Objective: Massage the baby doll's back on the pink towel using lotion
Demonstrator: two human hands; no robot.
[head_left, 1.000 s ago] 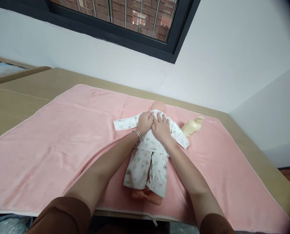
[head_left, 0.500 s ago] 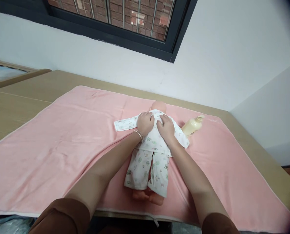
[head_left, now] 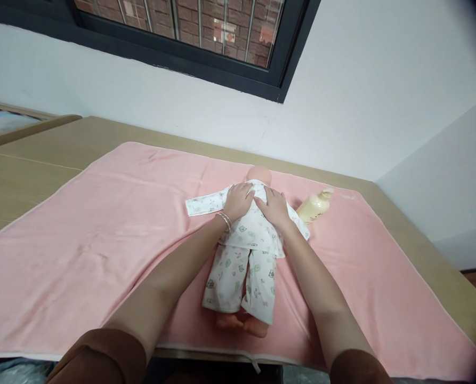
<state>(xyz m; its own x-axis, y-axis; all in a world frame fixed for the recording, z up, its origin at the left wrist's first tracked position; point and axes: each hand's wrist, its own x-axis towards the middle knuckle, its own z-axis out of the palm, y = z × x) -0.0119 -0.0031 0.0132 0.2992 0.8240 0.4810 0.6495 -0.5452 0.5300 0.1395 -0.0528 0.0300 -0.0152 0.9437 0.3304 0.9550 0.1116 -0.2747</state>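
A baby doll (head_left: 243,234) in a white printed top and trousers lies stretched out, its head at the far end and its bare feet towards me. Whether it lies on its front or back I cannot tell. My left hand (head_left: 239,200) rests flat on the left of its upper body, fingers pointing at the shoulder. On the opposite side my right hand (head_left: 275,207) lies the same way, thumb turned inward towards the other thumb. Both hands are open on the cloth. One printed sleeve (head_left: 206,204) reaches out flat to the left.
Beneath the doll spreads a pink blanket (head_left: 102,240) over a wooden table (head_left: 41,165). A pale yellow pump bottle (head_left: 315,206) lies tilted by the doll's right-side sleeve. A white wall (head_left: 341,122) with a dark-framed window (head_left: 222,69) rises behind the table.
My fingers have flattened and spread outward over the doll's upper body, where they were more curled before. The doll and the bottle stay in place.
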